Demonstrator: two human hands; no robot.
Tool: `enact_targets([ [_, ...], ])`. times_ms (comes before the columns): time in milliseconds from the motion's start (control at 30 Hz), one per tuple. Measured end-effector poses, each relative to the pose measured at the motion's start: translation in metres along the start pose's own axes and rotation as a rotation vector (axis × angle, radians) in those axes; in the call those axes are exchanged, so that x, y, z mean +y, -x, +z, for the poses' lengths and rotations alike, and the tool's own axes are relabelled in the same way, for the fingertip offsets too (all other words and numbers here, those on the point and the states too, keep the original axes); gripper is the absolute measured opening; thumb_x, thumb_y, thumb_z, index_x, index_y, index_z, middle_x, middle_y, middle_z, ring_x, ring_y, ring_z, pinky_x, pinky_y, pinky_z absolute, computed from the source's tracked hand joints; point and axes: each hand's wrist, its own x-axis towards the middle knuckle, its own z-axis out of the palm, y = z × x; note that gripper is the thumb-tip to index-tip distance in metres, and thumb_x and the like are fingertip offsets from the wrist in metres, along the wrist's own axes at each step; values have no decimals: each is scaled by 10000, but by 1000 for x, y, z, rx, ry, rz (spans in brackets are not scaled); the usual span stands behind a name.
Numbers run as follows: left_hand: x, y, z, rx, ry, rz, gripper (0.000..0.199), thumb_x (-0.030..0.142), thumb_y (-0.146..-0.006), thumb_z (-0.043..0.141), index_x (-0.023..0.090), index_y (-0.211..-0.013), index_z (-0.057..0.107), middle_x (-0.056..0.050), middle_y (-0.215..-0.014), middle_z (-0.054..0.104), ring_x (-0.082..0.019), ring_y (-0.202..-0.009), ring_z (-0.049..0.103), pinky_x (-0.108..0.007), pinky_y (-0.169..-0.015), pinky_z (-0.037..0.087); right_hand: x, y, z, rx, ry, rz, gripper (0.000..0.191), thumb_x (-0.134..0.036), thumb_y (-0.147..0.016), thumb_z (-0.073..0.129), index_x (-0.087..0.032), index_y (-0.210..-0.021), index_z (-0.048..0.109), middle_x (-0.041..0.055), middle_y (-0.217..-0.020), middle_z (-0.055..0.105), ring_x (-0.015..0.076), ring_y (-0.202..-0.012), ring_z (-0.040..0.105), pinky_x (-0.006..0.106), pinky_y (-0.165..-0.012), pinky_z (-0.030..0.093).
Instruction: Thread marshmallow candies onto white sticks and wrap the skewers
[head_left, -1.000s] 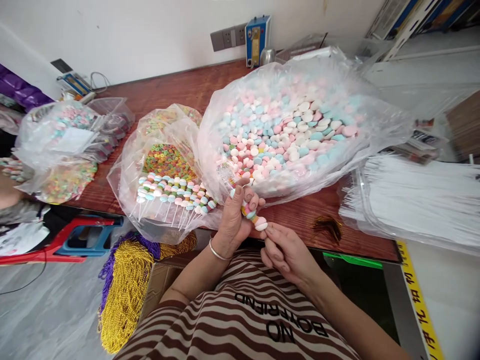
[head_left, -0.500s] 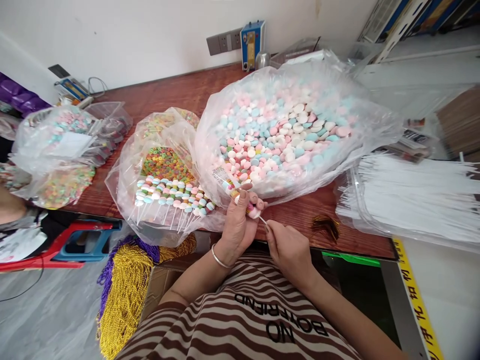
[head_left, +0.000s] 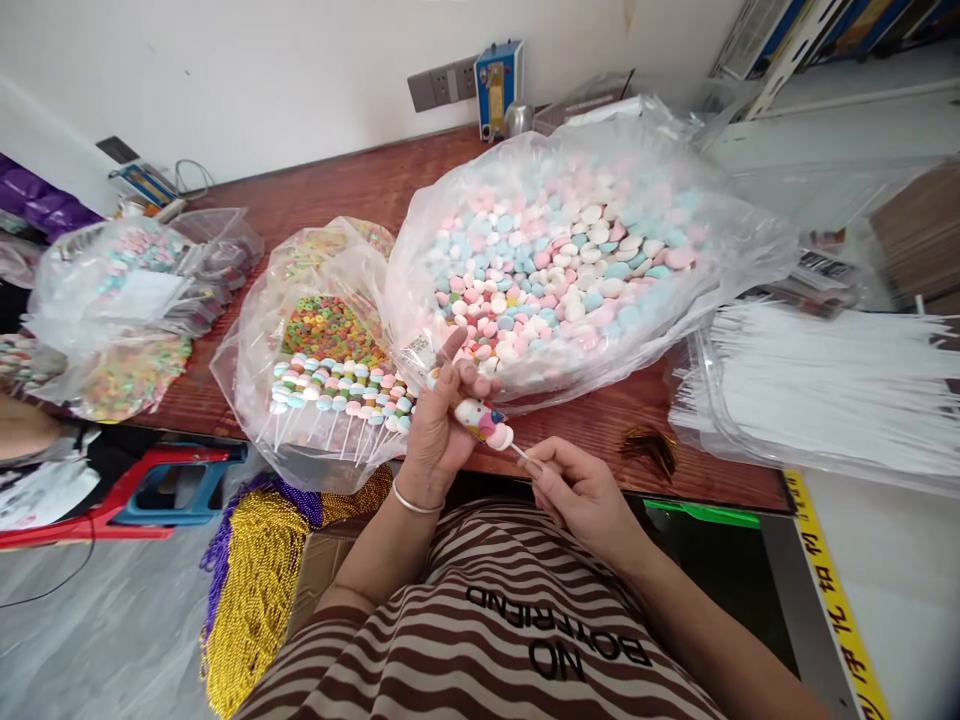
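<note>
A candy skewer [head_left: 484,422], partly inside a colourfully printed clear wrapper, slants between my hands over the table's front edge. My left hand [head_left: 439,425] is closed around the wrapper's upper end; its fingers hide part of it. My right hand [head_left: 585,495] pinches the lower end of the white stick. Behind them lies a large clear bag of pink, white and blue candies [head_left: 592,260]. Left of my left hand, finished candy skewers [head_left: 345,390] lie in rows on an open bag of small ring-shaped candies [head_left: 330,325].
White sticks [head_left: 825,385] fill a clear tray on the right. Dark gold twist ties [head_left: 649,450] lie near the front edge of the wooden table [head_left: 337,180]. More candy bags [head_left: 135,290] stand at left, near a person's arm [head_left: 30,430]. Gold bead strings [head_left: 255,590] hang below.
My left hand has moved left, with its fingers loosened and more of the wrapped candy showing. The skewer has shifted slightly left and down. My right hand still pinches the stick.
</note>
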Motion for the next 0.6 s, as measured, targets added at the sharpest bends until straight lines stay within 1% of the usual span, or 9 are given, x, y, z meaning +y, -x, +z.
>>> enact_targets([
  [67,1,-1,3,73,52,-11,318,310,-855,787,233,-1146,684,91,-675,531,-40,-567,527,-207,-757,548,0,-1,-3,143,419,-296,160,-247,-1011,537,-189,-894,631,-20,-624,604,106,-529,514,250,-541,409],
  [133,0,-2,6,144,101,-43,188,294,-908,733,203,-1067,690,96,-648,476,-29,-534,482,-194,-721,537,2,-1,-6,248,772,-606,118,-139,-980,549,-186,-983,657,-3,-660,658,123,-586,567,286,-658,463],
  [167,-1,-3,8,174,122,-62,158,300,-928,710,192,-1042,689,93,-647,473,-27,-531,474,-196,-719,536,4,-1,-7,265,897,-724,150,-106,-967,559,-185,-1048,657,1,-676,680,130,-604,585,305,-711,478],
  [233,-3,-4,11,211,161,-96,144,310,-961,666,175,-1009,684,89,-646,477,-24,-526,466,-200,-710,534,8,-2,-9,252,1044,-864,240,-77,-950,579,-185,-1158,634,24,-754,734,144,-660,629,338,-789,492],
  [300,-5,-5,13,227,183,-116,158,322,-977,641,168,-981,680,86,-642,477,-24,-518,457,-200,-693,529,10,-2,-9,235,1071,-876,261,-78,-947,582,-197,-1174,626,45,-827,762,156,-707,661,354,-810,498],
  [367,-8,-4,14,217,182,-114,164,340,-965,658,177,-965,681,88,-636,462,-26,-511,446,-197,-677,520,11,-3,-5,238,952,-760,176,-118,-956,566,-206,-1088,642,31,-759,740,154,-657,651,349,-770,505],
  [433,-11,-2,15,187,168,-100,166,356,-940,692,191,-954,684,90,-630,436,-28,-507,431,-191,-664,507,8,-3,1,212,669,-492,95,-203,-981,537,-209,-970,632,1,-650,676,138,-557,602,315,-660,498],
  [533,-15,2,12,123,162,-89,174,370,-917,721,200,-938,688,91,-621,390,-28,-496,393,-181,-629,480,-2,-3,9,41,-17,30,230,-369,-1022,481,-218,-871,565,-68,-504,538,100,-369,443,254,-459,408],
  [600,-18,2,10,70,175,-94,187,374,-909,731,194,-943,691,92,-617,368,-26,-486,364,-177,-607,468,-8,-4,13,-85,-434,255,286,-435,-1014,486,-219,-836,546,-128,-418,394,70,-282,279,241,-416,385],
])
